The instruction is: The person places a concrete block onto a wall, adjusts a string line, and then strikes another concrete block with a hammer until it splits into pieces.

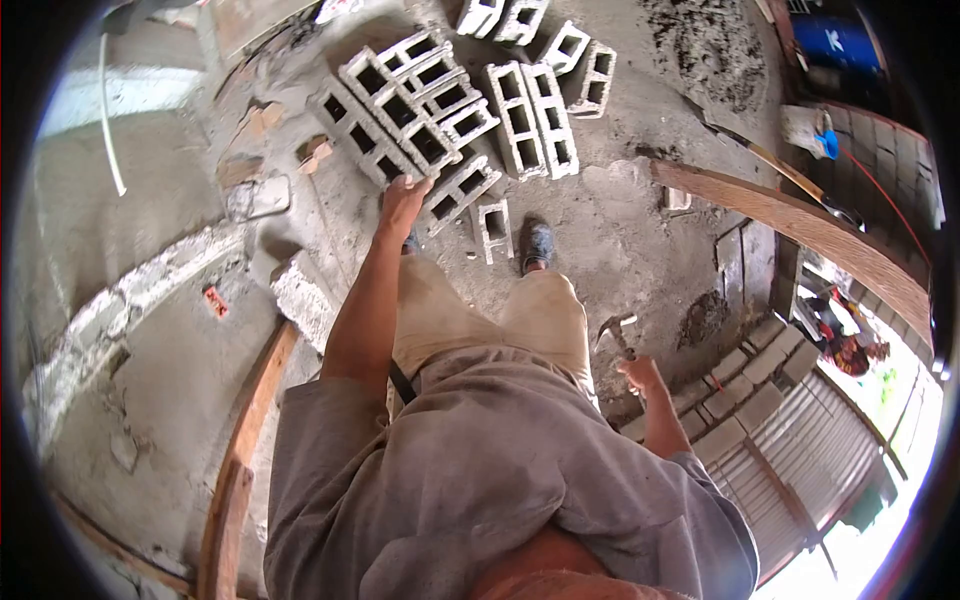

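My left hand (404, 200) reaches forward to the near end of a grey hollow concrete block (365, 137), its fingers curled at the block's edge. This block lies along the left side of a group of similar hollow blocks (400, 105). Close to that hand, a shorter block piece (462, 190) lies at an angle, with another small piece (493, 228) between my feet. Out to my right side, my right hand (641, 376) is closed around the handle of a hammer (618, 328), its metal head pointing forward, away from the blocks.
More hollow blocks (530, 120) lie ahead of my feet. A wooden beam (800, 215) crosses at the right, near a white bucket (803, 130). At left are a broken low wall (130, 290) and an upright timber (245, 450). A block wall (745, 385) stands behind my right hand.
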Demonstrator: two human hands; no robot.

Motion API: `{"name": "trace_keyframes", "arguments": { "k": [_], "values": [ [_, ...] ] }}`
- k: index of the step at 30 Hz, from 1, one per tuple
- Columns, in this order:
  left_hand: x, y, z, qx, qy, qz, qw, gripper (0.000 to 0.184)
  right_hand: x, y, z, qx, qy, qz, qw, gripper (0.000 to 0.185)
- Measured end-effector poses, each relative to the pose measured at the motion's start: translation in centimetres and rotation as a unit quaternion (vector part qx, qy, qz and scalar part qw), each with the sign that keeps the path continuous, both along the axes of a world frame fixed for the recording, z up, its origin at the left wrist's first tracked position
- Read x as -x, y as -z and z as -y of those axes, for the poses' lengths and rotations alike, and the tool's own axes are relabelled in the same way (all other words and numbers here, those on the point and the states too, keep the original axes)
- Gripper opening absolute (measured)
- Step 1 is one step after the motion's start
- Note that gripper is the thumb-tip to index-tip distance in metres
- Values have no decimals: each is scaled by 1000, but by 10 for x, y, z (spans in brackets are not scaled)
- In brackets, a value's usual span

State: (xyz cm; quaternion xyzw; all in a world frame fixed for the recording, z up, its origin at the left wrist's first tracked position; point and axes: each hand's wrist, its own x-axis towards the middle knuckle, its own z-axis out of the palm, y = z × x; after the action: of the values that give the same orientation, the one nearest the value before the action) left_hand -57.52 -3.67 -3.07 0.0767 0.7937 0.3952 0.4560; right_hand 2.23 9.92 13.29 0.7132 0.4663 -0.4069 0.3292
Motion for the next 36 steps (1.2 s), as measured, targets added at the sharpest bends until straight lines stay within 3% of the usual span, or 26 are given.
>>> {"name": "trace_keyframes", "arguments": {
  "k": [2,3,5,7,9,10,13,15,23,27,29,33,35,36],
  "values": [
    [6,-7,-40,13,-22,43,999,67,3,-4,20,65,5,34,997,28],
    [2,10,-56,15,-88,48,995,78,11,-7,24,66,13,41,997,28],
    [6,-2,-87,47,-80,20,995,85,33,-14,23,84,23,14,996,33],
    [10,40,-106,88,-80,-10,993,86,10,12,17,140,-101,-86,981,31],
    [11,66,-121,106,-51,-104,988,88,17,29,3,107,43,26,993,24],
    [9,77,-129,120,-41,-155,980,89,10,46,-8,120,25,29,992,19],
    [6,116,-135,189,31,-168,967,87,-1,65,-37,78,-13,24,997,18],
    [-3,140,-137,209,4,-236,949,85,-3,69,-57,76,9,26,997,17],
    [-11,168,-155,270,-21,-261,926,80,15,67,-94,22,242,-35,969,23],
    [-10,179,-154,270,-5,-279,921,69,-1,84,-81,46,213,8,976,31],
    [-4,188,-148,278,-1,-263,924,67,-15,87,-70,75,180,5,981,23],
    [7,157,-162,291,-3,-290,911,59,-20,80,-61,104,140,-4,985,22],
    [30,157,-157,200,-31,-246,948,51,-25,79,-49,85,149,-8,985,20],
    [30,125,-175,187,-76,-201,958,50,-26,80,-45,63,155,-10,986,20]
  ]
}}
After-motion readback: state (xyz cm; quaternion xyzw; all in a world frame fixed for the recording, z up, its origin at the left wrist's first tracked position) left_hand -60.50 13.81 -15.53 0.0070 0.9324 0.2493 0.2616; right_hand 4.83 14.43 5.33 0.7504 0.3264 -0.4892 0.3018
